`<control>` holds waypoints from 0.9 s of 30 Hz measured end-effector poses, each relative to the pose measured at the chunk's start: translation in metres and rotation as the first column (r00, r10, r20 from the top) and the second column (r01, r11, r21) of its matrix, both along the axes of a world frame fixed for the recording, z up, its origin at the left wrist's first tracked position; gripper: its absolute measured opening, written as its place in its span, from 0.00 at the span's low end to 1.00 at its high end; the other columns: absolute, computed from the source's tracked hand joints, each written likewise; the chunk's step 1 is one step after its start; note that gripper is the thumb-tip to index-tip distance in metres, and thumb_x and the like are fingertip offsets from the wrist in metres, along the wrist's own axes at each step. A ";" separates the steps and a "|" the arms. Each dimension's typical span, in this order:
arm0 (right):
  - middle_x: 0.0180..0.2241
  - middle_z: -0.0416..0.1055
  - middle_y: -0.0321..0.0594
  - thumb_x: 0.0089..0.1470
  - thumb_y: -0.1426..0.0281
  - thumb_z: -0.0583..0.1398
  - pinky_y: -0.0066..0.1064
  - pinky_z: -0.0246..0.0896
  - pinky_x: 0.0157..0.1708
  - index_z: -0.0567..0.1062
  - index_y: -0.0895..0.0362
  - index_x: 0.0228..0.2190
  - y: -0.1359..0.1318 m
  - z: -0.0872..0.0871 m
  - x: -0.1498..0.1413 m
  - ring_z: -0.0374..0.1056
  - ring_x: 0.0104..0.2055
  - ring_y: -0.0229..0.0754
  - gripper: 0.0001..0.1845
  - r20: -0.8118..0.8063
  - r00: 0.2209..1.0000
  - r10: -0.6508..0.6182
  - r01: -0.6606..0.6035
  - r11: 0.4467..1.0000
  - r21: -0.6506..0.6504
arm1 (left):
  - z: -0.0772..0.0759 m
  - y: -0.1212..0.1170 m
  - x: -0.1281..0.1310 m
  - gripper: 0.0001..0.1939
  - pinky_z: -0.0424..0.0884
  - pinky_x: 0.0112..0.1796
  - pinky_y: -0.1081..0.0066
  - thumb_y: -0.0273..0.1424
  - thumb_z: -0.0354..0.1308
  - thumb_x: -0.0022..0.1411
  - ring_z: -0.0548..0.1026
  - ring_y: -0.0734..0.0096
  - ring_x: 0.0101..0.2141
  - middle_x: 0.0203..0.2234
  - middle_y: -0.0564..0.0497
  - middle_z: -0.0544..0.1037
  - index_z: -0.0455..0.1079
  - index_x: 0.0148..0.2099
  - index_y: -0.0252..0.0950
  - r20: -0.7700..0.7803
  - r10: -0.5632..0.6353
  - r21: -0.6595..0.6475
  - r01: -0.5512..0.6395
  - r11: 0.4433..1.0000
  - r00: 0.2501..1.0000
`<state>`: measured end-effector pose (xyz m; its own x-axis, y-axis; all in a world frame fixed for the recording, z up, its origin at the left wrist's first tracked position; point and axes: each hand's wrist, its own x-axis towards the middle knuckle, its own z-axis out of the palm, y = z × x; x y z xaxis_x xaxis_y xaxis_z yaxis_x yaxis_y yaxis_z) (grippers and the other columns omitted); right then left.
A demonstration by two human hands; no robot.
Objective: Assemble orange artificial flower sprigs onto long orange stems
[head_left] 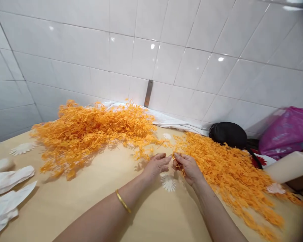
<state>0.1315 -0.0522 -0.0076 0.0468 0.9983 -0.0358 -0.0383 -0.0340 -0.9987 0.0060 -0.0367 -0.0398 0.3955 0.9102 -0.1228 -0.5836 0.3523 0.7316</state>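
My right hand (189, 169) pinches a thin orange artificial sprig (182, 170) between thumb and fingers, and its stem hangs below the fingertips. Close beside it, my left hand (155, 167) has its fingers stretched toward the right fingertips, a small gap apart, with nothing visible in them. A gold bangle (123, 200) circles the left forearm. Just below the hands lies a white flower-shaped petal piece (168, 183). A large tangled heap of orange sprigs (91, 129) lies to the left. Another, flatter heap of orange sprigs (227, 164) spreads to the right.
White cloth gloves (7, 191) lie at the left edge near another white petal piece (22, 148). At the right back are a black pouch (227, 134), a purple plastic bag (289, 131) and a cream box-like object (289, 166). White cloth (171, 120) runs along the tiled wall.
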 end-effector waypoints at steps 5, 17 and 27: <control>0.13 0.63 0.34 0.40 0.54 0.59 0.24 0.47 0.17 0.66 0.59 0.15 -0.009 -0.004 -0.008 0.54 0.14 0.31 0.21 0.084 0.952 0.294 -0.283 0.951 -0.125 | 0.003 0.004 -0.004 0.14 0.64 0.28 0.73 0.29 0.63 0.42 0.69 0.75 0.26 0.26 0.50 0.71 0.65 0.33 0.33 0.131 0.037 -0.041 -0.031 0.999 0.991; 0.25 0.67 0.34 0.37 0.59 0.63 0.25 0.56 0.24 0.71 0.58 0.30 -0.001 -0.008 -0.001 0.61 0.25 0.34 0.18 0.258 0.965 0.053 -0.085 0.990 0.115 | -0.002 0.005 0.001 0.06 0.62 0.23 0.74 0.26 0.62 0.42 0.67 0.78 0.18 0.16 0.52 0.69 0.66 0.22 0.30 -0.094 0.135 -0.014 -0.137 0.991 0.986; 0.14 0.65 0.33 0.35 0.57 0.63 0.25 0.54 0.16 0.66 0.58 0.18 0.011 -0.019 0.004 0.61 0.14 0.32 0.18 -0.018 0.964 -0.266 0.266 0.957 0.116 | 0.003 -0.001 0.001 0.05 0.63 0.24 0.72 0.24 0.60 0.44 0.67 0.75 0.18 0.16 0.47 0.71 0.69 0.22 0.27 -0.159 0.004 0.028 0.001 1.000 0.987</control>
